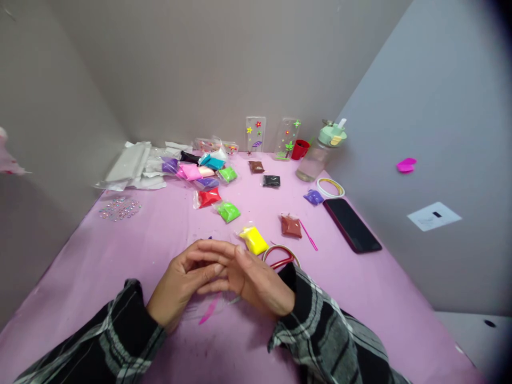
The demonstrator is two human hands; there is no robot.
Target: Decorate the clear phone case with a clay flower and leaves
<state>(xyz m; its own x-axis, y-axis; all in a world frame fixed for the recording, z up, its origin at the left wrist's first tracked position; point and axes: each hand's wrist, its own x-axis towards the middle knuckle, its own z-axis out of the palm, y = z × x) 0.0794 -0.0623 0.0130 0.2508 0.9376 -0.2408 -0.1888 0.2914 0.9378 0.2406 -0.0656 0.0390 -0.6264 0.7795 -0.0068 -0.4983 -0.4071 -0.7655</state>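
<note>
Clay packets [208, 178] crowd the back; left table [120, 250] open.

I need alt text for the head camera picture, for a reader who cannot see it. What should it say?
A person's left hand and right hand, in plaid sleeves, are pressed together above a pink table. Beyond them lie a yellow packet, many other coloured packets, a dark phone and a water bottle.
</note>
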